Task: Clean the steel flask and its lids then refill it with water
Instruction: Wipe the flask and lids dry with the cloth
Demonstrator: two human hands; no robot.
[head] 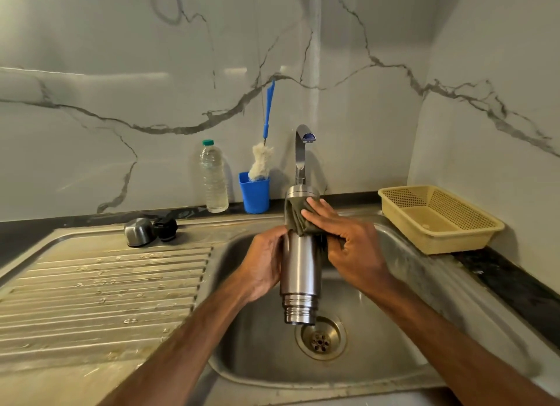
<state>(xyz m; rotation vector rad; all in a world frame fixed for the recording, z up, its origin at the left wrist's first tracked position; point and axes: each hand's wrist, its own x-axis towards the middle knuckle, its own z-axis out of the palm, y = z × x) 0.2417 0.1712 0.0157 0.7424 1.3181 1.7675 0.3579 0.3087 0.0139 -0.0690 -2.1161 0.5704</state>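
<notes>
Flask [300, 263], opening unseen, axis 12 to 6 o'clock, mouth at 6, left hand [263, 263] gripping its middle, fingertips hidden, right hand [348, 242] holding cloth [298, 221] on its upper end

Steel flask [300, 269] held inverted over sink basin [378, 284], mouth above drain [321, 338]; left hand [266, 263] grips body; right hand [345, 239] presses dark cloth [298, 221] against upper part; steel cap [138, 231], black stopper [165, 228] on drainboard [100, 293].
</notes>
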